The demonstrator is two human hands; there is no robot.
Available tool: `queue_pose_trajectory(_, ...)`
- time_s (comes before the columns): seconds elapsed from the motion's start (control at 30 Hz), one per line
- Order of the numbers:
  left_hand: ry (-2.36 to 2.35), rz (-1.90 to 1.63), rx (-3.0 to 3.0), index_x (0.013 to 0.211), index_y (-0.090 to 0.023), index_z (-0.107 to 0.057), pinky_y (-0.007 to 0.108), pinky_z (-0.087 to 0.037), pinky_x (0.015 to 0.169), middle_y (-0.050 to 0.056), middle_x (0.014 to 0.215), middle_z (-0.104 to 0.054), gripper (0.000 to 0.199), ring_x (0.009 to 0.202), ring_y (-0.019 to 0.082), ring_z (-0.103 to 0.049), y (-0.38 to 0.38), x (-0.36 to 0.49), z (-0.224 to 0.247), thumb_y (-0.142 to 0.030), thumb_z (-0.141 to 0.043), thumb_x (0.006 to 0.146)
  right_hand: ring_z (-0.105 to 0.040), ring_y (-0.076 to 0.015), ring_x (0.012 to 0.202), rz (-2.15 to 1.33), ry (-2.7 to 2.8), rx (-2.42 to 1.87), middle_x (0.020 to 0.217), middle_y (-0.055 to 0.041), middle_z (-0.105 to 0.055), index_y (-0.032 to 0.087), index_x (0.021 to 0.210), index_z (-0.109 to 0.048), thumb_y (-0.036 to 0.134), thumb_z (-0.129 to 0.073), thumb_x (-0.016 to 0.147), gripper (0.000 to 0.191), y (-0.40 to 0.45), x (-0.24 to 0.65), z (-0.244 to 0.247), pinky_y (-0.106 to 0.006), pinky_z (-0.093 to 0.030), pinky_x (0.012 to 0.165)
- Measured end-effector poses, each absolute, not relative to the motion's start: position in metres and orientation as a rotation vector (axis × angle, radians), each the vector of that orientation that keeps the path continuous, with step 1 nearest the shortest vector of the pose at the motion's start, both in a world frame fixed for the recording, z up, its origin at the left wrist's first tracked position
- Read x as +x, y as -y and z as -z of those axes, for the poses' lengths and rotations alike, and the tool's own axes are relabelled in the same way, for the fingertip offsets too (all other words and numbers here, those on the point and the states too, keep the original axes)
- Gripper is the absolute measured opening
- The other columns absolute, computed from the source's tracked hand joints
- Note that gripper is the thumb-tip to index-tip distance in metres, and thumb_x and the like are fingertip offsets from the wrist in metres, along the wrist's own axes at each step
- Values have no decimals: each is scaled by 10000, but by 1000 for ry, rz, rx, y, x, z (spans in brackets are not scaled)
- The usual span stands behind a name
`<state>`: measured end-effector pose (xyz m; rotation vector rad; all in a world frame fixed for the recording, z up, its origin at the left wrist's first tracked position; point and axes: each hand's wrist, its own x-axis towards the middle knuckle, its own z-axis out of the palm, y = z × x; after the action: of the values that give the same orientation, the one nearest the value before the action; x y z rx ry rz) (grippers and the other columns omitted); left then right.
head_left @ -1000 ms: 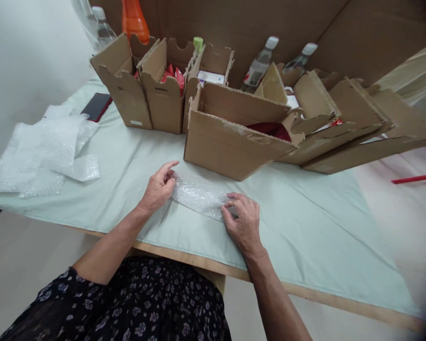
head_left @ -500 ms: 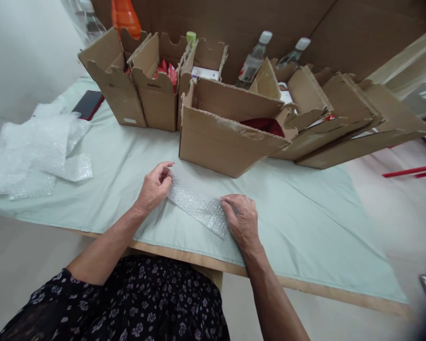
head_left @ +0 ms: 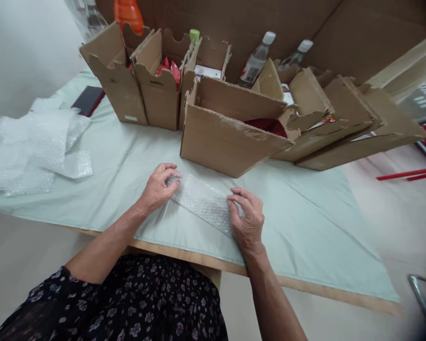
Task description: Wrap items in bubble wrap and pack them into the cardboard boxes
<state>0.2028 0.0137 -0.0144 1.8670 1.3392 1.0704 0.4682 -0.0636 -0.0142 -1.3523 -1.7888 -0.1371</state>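
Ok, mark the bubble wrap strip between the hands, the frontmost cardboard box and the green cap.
Bubble wrap strip [head_left: 206,202]: head view, middle of its upper surface.
Frontmost cardboard box [head_left: 223,142]: head view, outer face of its near wall.
Green cap [head_left: 194,35]: head view, its side.

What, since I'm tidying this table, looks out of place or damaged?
The front box stands forward of its neighbours, and its top edge looks rough, with a scuffed-looking patch toward the right end. At far left, bubble wrap lies in a crumpled heap. I see no spill.
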Motion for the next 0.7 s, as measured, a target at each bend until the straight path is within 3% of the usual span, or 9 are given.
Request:
queue_pose_trajectory(0.17,-1243,-1183,1799,847,-207,-682,450,-513,1053,90,1164,-736,68,1142,244,-679,-10,200,-7,-225,-618,858,-745,-210,895,209,1797,-1268,929,-7,-786,255,955,-645,147,-670,945,111,61,472,-39,-401,-501,884)
queue_pose_trajectory(0.33,-1032,-1161,2019,876,-215,-668,475,-484,1101,94,1213,-723,70,1252,254,-635,18,181,-30,-176,-612,887,-738,-193,882,137,1993,-1138,933,-6,-779,241,938,-632,96,-698,904,163,89,471,-84,-376,-501,857)
queue_pose_trajectory(0.43,-967,-928,2127,890,-218,-685,497,-491,1104,97,1229,-717,156,1297,273,-602,36,161,-26,-117,-583,831,-733,-185,888,-64,2152,-1140,954,-21,-778,227,943,-638,114,-672,928,119,112,470,-70,-354,-510,811)
queue_pose_trajectory(0.5,-937,-735,2131,941,-224,-702,514,-486,1121,93,1284,-699,248,1336,284,-576,43,147,-21,-102,-565,774,-734,-191,872,-188,2208,-1186,959,-30,-783,227,976,-658,203,-674,954,36,126,471,-52,-360,-527,793)
queue_pose_trajectory(0.57,-901,-599,2092,1005,-235,-708,521,-478,1140,86,1345,-677,349,1363,287,-563,46,137,-19,-102,-543,729,-736,-202,849,-299,2210,-1264,950,-34,-790,235,1008,-683,323,-680,964,99,136,475,-37,-367,-551,769)
queue_pose_trajectory(0.7,-1035,-655,2028,1017,-234,-710,523,-502,1116,95,1334,-686,321,1305,288,-614,38,137,-23,-130,-535,769,-751,-215,869,-376,2061,-1418,948,-36,-799,254,1021,-725,370,-623,990,158,136,485,-28,-378,-598,779)
